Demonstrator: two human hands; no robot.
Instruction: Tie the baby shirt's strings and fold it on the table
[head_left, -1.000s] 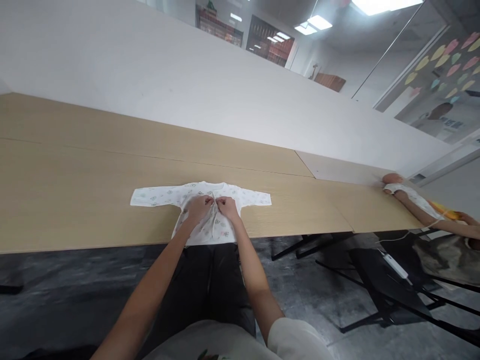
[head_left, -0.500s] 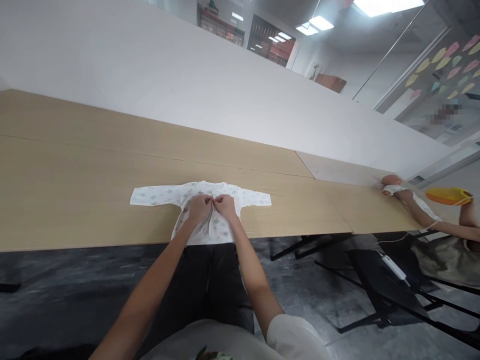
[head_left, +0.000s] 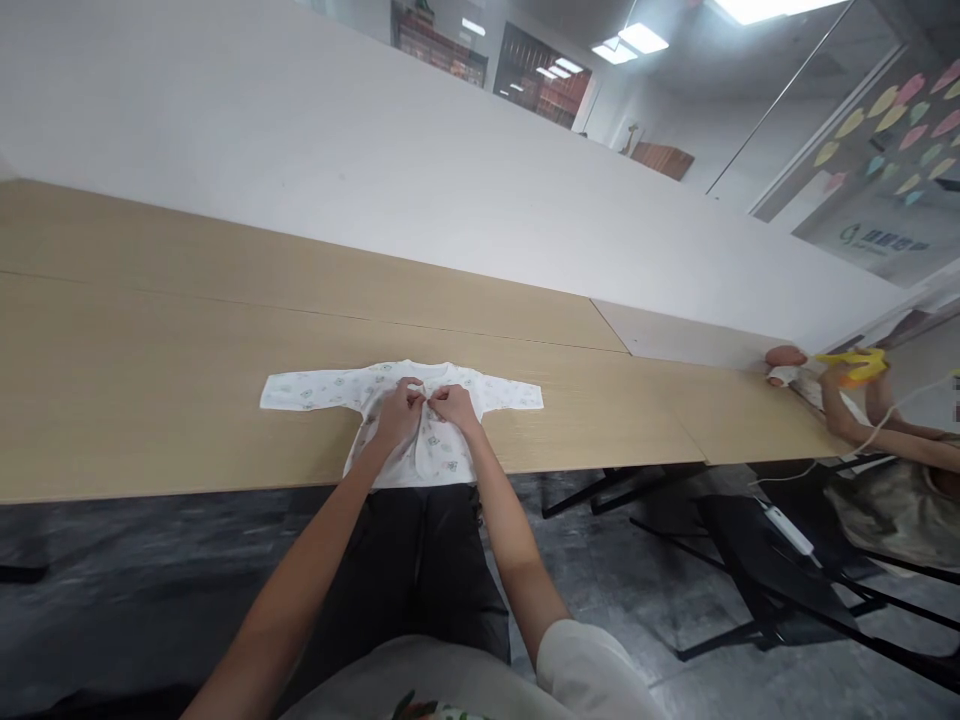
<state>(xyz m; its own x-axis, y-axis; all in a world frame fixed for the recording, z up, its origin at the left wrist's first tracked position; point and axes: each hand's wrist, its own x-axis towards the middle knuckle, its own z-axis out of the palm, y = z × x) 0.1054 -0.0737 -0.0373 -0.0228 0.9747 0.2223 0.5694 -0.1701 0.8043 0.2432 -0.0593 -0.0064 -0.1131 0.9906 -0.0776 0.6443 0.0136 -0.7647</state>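
Note:
A small white baby shirt (head_left: pixel 442 445) with a scattered print lies spread on the table, its long sleeves stretched out to both sides. My left hand (head_left: pixel 400 412) pinches the edge of its front opening just below the neckline. Close beside it, my right hand (head_left: pixel 454 407) pinches the facing edge, fingertips nearly meeting the left ones. Whatever fastener may be between the fingertips is too small to make out. Below the hands the front edges run down to the hem at the table's near edge.
The wooden table (head_left: pixel 187 340) runs along a white wall (head_left: pixel 315 170). At the far right another person's hands hold a yellow object (head_left: pixel 859 367) near a doll (head_left: pixel 786 358). Black folding chairs (head_left: pixel 780 560) stand below, one with a white power strip (head_left: pixel 789 530) on it.
My left fingers have shifted slightly and lifted a little at the shirt's opening; the right hand moved up slightly. At the far right, the other person brought the yellow object left, between both hands.

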